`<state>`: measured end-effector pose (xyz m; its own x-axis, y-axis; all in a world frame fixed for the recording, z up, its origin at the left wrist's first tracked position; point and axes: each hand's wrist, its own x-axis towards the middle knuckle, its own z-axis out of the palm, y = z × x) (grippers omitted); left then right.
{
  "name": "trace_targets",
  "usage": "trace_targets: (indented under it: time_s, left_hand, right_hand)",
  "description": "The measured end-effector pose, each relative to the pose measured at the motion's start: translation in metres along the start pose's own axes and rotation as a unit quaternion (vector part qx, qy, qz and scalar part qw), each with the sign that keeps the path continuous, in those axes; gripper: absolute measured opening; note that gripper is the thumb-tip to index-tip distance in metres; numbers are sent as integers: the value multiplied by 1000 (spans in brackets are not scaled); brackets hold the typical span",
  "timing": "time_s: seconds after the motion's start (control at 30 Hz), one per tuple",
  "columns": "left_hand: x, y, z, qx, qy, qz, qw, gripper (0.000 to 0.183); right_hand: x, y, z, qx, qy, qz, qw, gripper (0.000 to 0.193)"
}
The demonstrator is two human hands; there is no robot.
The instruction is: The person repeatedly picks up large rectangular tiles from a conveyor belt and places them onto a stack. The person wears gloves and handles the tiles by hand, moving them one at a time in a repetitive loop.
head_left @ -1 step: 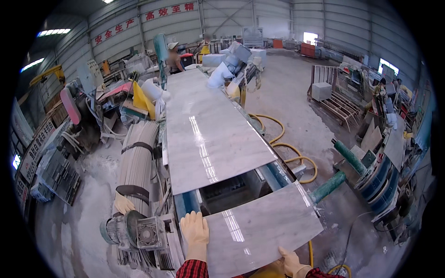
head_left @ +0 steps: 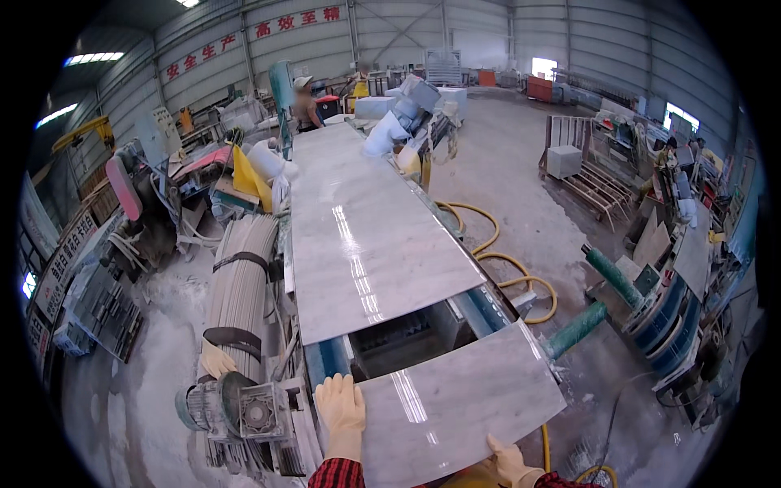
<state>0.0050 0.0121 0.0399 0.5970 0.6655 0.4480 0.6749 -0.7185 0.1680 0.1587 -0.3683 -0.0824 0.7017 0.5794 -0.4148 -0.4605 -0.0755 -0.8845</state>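
Fingers [head_left: 338, 390] of the left hand [head_left: 342, 411] lie flat and spread on the near slab's [head_left: 460, 398] left edge; the right hand [head_left: 508, 459] curls around its bottom edge at 5 o'clock. A longer slab [head_left: 366, 228] lies beyond at 12, gap between.

Both hands are gloved in pale yellow. The left hand [head_left: 340, 404] is laid flat, fingers together and pointed far, palm down; its wrist is covered by a red plaid cuff. The right hand [head_left: 508, 458] is seen near the lower edge, fingers apparently curled, though it is partly cut off.
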Motion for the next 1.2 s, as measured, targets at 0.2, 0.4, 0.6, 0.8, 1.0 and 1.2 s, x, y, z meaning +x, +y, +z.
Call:
trace_targets:
  time_s: [0.2,0.4,0.6,0.8,1.0,1.2]
  left_hand:
    - [2,0,6,12,1,14,1000,25]
    - [-2,0,5,22,-43,16,999,28]
    - [-10,-14,13,6,-10,52,999,32]
    - [39,2,-2,-115,-222,101,963,45]
    - [70,1,39,-90,-415,37,905,73]
    - [58,37,-78,-90,-386,62,916,67]
  right_hand:
    - [-9,-25,5,-66,-26,-2,997,56]
    - [-21,-62,17,-53,1,174,983,45]
    - [-20,-44,24,81,30,122,989,36]
    - [-18,-6,20,242,51,131,960,51]
    - [-10,17,31,326,-51,279,902,53]
    - [10,85,23,28,-148,31,988,61]
